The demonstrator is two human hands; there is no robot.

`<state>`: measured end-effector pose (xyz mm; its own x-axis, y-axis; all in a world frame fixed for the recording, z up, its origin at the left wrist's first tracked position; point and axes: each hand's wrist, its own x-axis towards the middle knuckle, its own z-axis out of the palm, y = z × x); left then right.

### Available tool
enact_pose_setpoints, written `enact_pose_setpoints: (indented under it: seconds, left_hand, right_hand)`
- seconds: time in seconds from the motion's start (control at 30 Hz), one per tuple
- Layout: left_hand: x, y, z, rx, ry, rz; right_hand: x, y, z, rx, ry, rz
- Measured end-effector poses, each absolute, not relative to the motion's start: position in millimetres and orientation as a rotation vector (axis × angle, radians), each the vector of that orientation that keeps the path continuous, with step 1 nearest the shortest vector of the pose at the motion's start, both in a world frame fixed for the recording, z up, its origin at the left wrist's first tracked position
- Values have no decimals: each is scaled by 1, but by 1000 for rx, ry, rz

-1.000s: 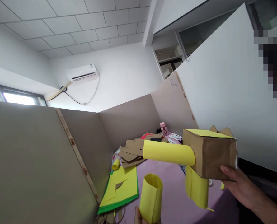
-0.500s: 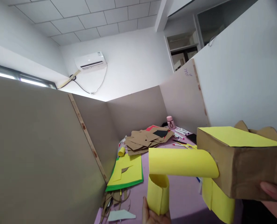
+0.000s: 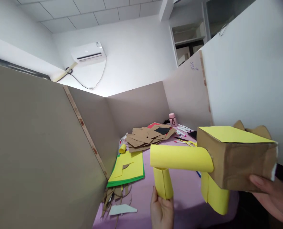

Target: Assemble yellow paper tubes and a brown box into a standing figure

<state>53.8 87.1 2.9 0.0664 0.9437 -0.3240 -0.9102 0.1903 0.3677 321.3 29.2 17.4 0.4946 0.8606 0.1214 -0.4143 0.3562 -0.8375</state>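
Note:
In my right hand (image 3: 267,187) is a brown cardboard box (image 3: 248,165) with a yellow top, gripped at its lower right. From its left side a long yellow paper tube (image 3: 179,157) sticks out level, and a second yellow tube (image 3: 215,195) hangs beneath. My left hand (image 3: 162,210) closes around a short yellow paper tube (image 3: 163,183) held nearly upright below the long tube's left end. Its top edge appears to meet the long tube's underside. Brown cardboard pieces (image 3: 258,130) rise behind the box's top.
On the purple-covered table (image 3: 141,219) lie yellow and green sheets (image 3: 132,168), a pile of cut cardboard (image 3: 143,136), cardboard scraps (image 3: 110,197) and a small yellow roll (image 3: 122,148). Markers (image 3: 183,128) and a pink bottle (image 3: 172,120) stand farther back. Grey partitions (image 3: 136,108) surround the table.
The short tube has risen and tilted against the long tube's left end, closing up its visible opening. The box has shifted left and slightly up in view.

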Motion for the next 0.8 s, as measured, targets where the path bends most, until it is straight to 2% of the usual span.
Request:
enact_pose_setpoints:
  seconds: [0.2, 0.5, 0.8]
  left_hand:
    - [75, 111, 2, 133, 729, 1352]
    - [85, 141, -9, 316, 958, 1476]
    - [60, 122, -17, 372, 1105, 1460]
  right_hand:
    - [320, 25, 25, -846, -592, 965]
    - [324, 25, 24, -786, -585, 976]
    - [329, 28, 19, -809, -557, 991]
